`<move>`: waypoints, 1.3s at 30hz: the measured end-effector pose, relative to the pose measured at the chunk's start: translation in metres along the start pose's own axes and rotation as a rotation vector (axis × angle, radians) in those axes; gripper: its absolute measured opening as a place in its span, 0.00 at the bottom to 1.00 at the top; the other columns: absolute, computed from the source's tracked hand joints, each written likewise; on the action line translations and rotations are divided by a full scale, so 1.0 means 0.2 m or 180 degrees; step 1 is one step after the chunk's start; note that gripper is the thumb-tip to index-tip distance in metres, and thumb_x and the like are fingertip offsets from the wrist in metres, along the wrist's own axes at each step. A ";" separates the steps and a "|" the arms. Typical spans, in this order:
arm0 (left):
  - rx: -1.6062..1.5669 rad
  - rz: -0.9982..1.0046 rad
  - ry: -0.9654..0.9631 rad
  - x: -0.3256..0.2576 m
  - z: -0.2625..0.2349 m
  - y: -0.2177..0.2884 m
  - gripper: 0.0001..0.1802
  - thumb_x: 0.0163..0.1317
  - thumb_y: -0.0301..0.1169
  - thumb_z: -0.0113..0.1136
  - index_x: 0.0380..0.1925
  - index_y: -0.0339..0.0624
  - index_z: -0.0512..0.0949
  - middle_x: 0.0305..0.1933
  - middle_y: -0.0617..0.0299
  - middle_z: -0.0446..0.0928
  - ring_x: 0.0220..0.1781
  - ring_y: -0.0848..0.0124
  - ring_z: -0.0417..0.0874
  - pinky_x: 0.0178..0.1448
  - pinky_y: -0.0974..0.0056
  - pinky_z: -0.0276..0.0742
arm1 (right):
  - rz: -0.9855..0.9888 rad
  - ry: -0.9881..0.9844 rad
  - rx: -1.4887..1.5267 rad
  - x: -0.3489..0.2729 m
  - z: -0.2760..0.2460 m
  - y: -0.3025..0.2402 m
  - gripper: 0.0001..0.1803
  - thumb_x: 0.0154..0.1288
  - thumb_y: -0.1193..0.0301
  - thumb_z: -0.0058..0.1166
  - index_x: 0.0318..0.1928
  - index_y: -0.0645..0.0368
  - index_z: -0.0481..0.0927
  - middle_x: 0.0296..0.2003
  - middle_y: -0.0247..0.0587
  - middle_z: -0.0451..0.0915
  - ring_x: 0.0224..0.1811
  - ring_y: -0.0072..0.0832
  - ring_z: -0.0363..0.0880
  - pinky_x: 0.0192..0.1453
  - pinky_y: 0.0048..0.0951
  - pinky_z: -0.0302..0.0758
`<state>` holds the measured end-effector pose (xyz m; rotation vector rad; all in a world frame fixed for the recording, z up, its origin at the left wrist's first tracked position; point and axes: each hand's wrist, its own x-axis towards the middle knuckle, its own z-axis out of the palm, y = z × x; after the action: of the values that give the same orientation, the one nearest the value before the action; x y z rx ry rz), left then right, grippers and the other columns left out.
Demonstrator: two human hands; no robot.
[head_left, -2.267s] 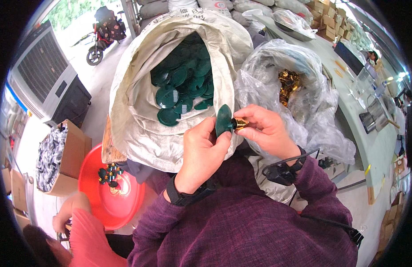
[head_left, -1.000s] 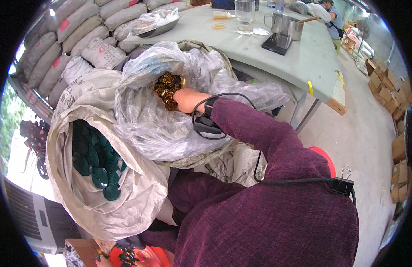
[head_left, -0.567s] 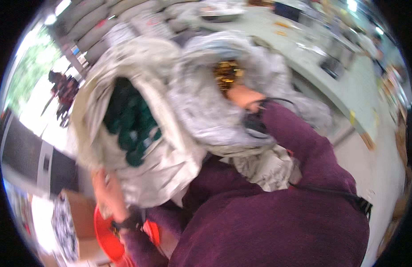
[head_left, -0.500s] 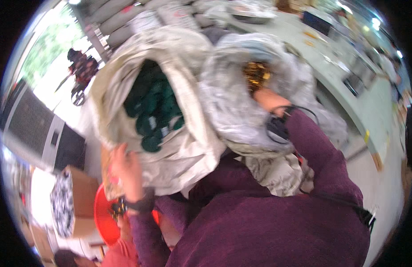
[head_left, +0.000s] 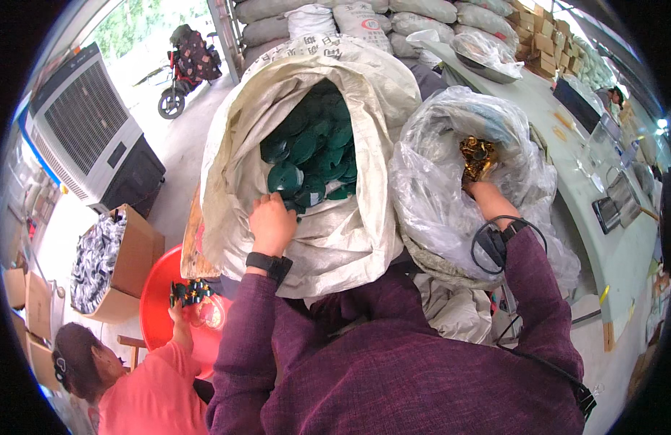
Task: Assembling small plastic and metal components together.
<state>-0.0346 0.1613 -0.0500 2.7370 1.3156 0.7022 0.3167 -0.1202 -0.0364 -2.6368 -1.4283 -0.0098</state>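
A large off-white woven sack [head_left: 238, 145] gapes in front of me, with many dark green round discs [head_left: 306, 148] heaped inside. At the near edge of that heap is my left hand [head_left: 272, 226], its fingers bent and close together against the lowest discs; the fingertips are hidden. To the right stands a sack lined with clear plastic [head_left: 430, 170]. Inside it my right hand [head_left: 485, 190] closes around shiny gold-coloured pieces [head_left: 477, 156], whose exact kind I cannot make out. Black bands circle both my wrists, and a black cable loops by the right one.
On the left, a person in a coral top [head_left: 158, 388] reaches into a red basin [head_left: 156, 304] holding dark and gold pieces. Beyond are a carton of grey-white pieces [head_left: 125, 279], an air cooler [head_left: 89, 123] and a scooter [head_left: 183, 69]. A long pale table [head_left: 567, 152] runs along the right.
My left hand has moved from outside the sack's left edge to the discs inside. My right hand stays in the plastic-lined sack among the gold pieces. The whole view has shifted and sharpened.
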 end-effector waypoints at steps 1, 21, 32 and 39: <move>-0.0034 0.0082 0.0079 0.00 0.02 -0.02 0.18 0.44 0.33 0.64 0.33 0.35 0.75 0.37 0.51 0.77 0.45 0.54 0.76 0.45 0.54 0.76 | -0.0095 -0.0099 0.0017 -0.01 -0.01 -0.01 0.15 0.59 0.70 0.44 0.44 0.61 0.78 0.40 0.57 0.78 0.45 0.50 0.77 0.47 0.40 0.73; -0.3927 -0.0779 -0.0234 -0.15 -0.09 0.03 0.10 0.57 0.25 0.56 0.39 0.34 0.75 0.27 0.59 0.78 0.24 0.73 0.79 0.18 0.71 0.72 | 0.0226 0.0546 0.4255 -0.34 -0.39 -0.50 0.06 0.58 0.75 0.54 0.36 0.64 0.76 0.20 0.30 0.73 0.18 0.16 0.70 0.21 0.20 0.71; -0.5050 -0.0178 -0.1409 -0.38 -0.20 0.31 0.15 0.60 0.28 0.54 0.48 0.37 0.73 0.40 0.65 0.78 0.38 0.77 0.76 0.40 0.70 0.75 | -0.0475 -0.0597 0.4402 -0.44 -0.18 -1.00 0.15 0.52 0.84 0.53 0.43 0.67 0.75 0.32 0.37 0.78 0.30 0.21 0.77 0.33 0.22 0.77; -0.5922 -0.0719 -0.1484 -0.47 -0.19 0.35 0.11 0.61 0.28 0.55 0.44 0.39 0.73 0.30 0.68 0.75 0.27 0.81 0.74 0.26 0.74 0.68 | -0.1107 -0.0427 0.4882 -0.43 -0.02 -1.11 0.15 0.59 0.78 0.53 0.46 0.65 0.70 0.38 0.37 0.77 0.38 0.24 0.77 0.42 0.25 0.76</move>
<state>-0.0491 0.0405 -0.0369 1.0562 0.3073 0.6140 0.0854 -0.0730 -0.0115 -1.1344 -1.0974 0.8419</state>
